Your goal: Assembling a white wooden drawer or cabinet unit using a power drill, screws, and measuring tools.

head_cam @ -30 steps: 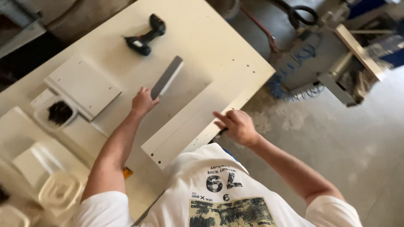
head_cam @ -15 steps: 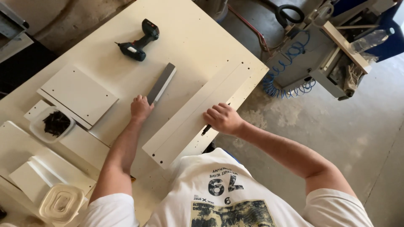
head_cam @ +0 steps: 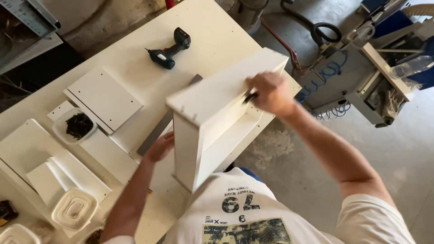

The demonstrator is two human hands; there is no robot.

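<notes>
A white panel assembly [head_cam: 212, 113], made of joined boards with dowel holes, stands tilted up off the white workbench [head_cam: 135, 58]. My right hand [head_cam: 266, 92] grips its upper far edge while also holding a dark tool. My left hand [head_cam: 159, 147] is pressed against its lower left side, partly hidden behind the panel. A grey strip [head_cam: 156, 131] lies on the bench beneath and behind the raised piece.
A dark cordless drill [head_cam: 168, 53] lies at the far side of the bench. A white square panel [head_cam: 103, 97], a tub of dark screws [head_cam: 77, 125], more white boards [head_cam: 49, 171] and plastic lids [head_cam: 74, 210] sit left. A machine with a blue coiled hose [head_cam: 334, 72] stands right.
The white panel assembly was lying flat on the bench; now it is lifted up on its edge, with my right hand raised along its top and my left hand at its base.
</notes>
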